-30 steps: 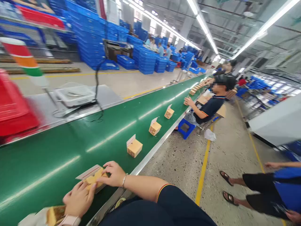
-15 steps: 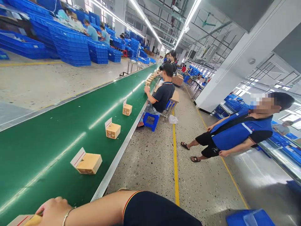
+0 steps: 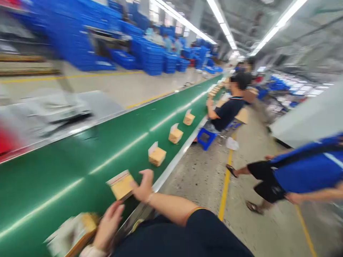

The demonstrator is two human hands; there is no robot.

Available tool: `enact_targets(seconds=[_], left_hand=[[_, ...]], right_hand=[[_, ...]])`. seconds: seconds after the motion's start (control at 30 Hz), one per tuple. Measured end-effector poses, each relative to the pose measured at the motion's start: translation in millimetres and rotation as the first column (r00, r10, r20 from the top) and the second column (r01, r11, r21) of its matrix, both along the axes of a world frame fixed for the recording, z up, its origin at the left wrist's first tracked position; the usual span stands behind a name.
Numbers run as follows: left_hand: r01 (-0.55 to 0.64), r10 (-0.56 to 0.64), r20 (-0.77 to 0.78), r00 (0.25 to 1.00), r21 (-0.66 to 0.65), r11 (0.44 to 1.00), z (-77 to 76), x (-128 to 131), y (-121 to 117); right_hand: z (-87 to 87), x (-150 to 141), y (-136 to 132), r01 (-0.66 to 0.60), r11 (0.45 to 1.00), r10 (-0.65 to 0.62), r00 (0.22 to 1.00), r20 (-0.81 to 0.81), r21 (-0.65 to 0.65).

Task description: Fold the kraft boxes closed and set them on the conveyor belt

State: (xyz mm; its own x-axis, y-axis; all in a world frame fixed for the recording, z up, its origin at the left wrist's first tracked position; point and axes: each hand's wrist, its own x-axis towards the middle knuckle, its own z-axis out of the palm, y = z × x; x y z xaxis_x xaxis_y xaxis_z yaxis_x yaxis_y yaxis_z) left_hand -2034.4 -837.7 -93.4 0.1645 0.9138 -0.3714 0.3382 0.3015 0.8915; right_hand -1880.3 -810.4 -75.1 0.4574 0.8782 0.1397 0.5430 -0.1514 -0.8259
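A long green conveyor belt [image 3: 80, 157] runs away from me. My right hand [image 3: 143, 185] rests against the near side of a small tan cardboard box [image 3: 122, 185] with an open white flap, fingers curled at its edge. My left hand [image 3: 108, 226] lies lower on the belt, beside a blurred box [image 3: 71, 232] at the bottom; its fingers are stretched out. Three more open boxes [image 3: 157, 155] [image 3: 175, 134] [image 3: 188, 118] stand in a row farther along the belt.
A seated person in a dark shirt [image 3: 227, 110] works at the belt on a blue stool [image 3: 205, 137]. Another person in blue [image 3: 302, 171] sits at the right on the floor side. Blue crates [image 3: 150, 57] are stacked across the aisle. A metal table [image 3: 53, 110] borders the belt.
The view has swung back left toward the belt. My right hand has moved up the belt to the tan box, and my left hand has come back into view.
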Motion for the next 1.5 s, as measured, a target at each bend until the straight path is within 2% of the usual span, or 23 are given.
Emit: enact_targets(seconds=[0.03,0.07,0.13,0.17,0.2,0.23,0.27,0.3,0.37,0.4,0.43,0.47,0.5,0.6,0.67,0.77,0.83,0.93,1.07,1.17,1.27,1.33,1.5], left_hand=[[0.07,-0.068,0.026,0.997,-0.088,0.994,3.6,-2.3,-13.6],[0.156,-0.152,0.04,0.988,-0.13,0.979,6.1,-3.9,-25.2],[0.204,-0.206,-0.01,0.978,-0.112,0.973,6.5,-7.1,-42.6],[0.14,-0.143,-0.068,0.987,-0.046,0.989,4.2,-9.2,-48.7],[0.019,-0.012,-0.125,0.992,0.057,0.998,0.6,-11.3,-53.2],[-0.129,0.159,-0.157,0.975,0.188,0.974,-4.1,-13.1,-56.0],[-0.272,0.333,-0.151,0.931,0.324,0.906,-9.5,-14.5,-57.1],[-0.385,0.478,-0.115,0.871,0.446,0.808,-15.3,-15.4,-56.3],[-0.504,0.656,-0.029,0.754,0.615,0.606,-26.4,-16.4,-49.5],[-0.523,0.701,-0.001,0.713,0.665,0.533,-31.0,-17.2,-44.1],[-0.523,0.723,0.013,0.691,0.699,0.488,-34.8,-18.6,-37.9],[-0.505,0.718,0.016,0.696,0.721,0.474,-37.5,-20.7,-31.3],[-0.465,0.682,0.006,0.732,0.736,0.492,-39.3,-23.5,-24.8],[-0.231,0.436,-0.074,0.897,0.762,0.605,-40.9,-32.9,-8.3],[-0.093,0.322,-0.139,0.936,0.785,0.612,-40.7,-36.8,-0.9],[0.019,0.293,-0.225,0.929,0.822,0.569,-40.4,-37.2,6.3],[0.1,0.273,-0.283,0.919,0.839,0.536,-39.3,-35.6,10.2],[0.219,0.246,-0.394,0.886,0.82,0.528,-34.6,-32.4,16.1],[0.409,0.114,-0.59,0.8,0.674,0.615,-23.7,-25.2,26.0],[0.46,0.077,-0.633,0.77,0.635,0.621,-16.4,-15.9,32.6],[0.447,0.098,-0.637,0.765,0.634,0.631,-10.9,-4.7,35.3],[0.437,0.108,-0.644,0.757,0.623,0.648,-6.7,2.6,35.8],[0.46,0.042,-0.671,0.74,0.551,0.696,9.1,14.1,44.3]], right_hand=[[-1.9,10.1,-12.0,-0.044,0.998,0.044,0.999,-0.007,0.046],[-4.9,20.6,-21.5,-0.111,0.981,0.114,0.993,-0.01,0.158],[-12.2,39.5,-32.3,-0.349,0.882,0.368,0.93,0.001,0.318],[-15.5,46.0,-34.2,-0.505,0.802,0.526,0.85,0.022,0.318],[-18.0,49.9,-34.3,-0.627,0.723,0.646,0.763,0.039,0.29],[-19.7,51.2,-32.8,-0.715,0.653,0.728,0.683,0.051,0.25],[-20.7,50.0,-29.7,-0.776,0.596,0.784,0.618,0.06,0.205],[-21.4,46.9,-25.2,-0.813,0.557,0.816,0.574,0.069,0.17],[-22.5,36.8,-12.2,-0.854,0.5,0.85,0.516,0.108,0.141],[-23.3,31.1,-4.5,-0.87,0.473,0.86,0.491,0.141,0.141],[-24.3,25.6,3.3,-0.884,0.446,0.866,0.466,0.181,0.141],[-25.5,20.8,10.5,-0.896,0.422,0.868,0.443,0.226,0.136],[-26.6,17.0,16.7,-0.906,0.406,0.864,0.424,0.272,0.122],[-28.8,11.9,26.8,-0.91,0.414,0.835,0.389,0.39,0.022],[-28.4,12.5,27.7,-0.886,0.459,0.808,0.386,0.445,-0.065],[-23.0,14.4,28.4,-0.82,0.548,0.77,0.415,0.486,-0.168],[-16.3,14.5,31.9,-0.787,0.579,0.757,0.423,0.497,-0.212],[-5.0,14.6,40.8,-0.787,0.557,0.772,0.372,0.516,-0.266],[0.0,22.3,47.5,-0.817,0.494,0.793,0.284,0.538,-0.297],[-7.7,33.5,46.1,-0.847,0.482,0.791,0.31,0.527,-0.225],[-18.7,43.7,43.9,-0.823,0.549,0.761,0.419,0.495,-0.147],[-23.6,48.3,45.4,-0.807,0.573,0.756,0.451,0.474,-0.146],[-18.7,51.7,62.7,-0.826,0.556,0.787,0.485,0.382,-0.096]])
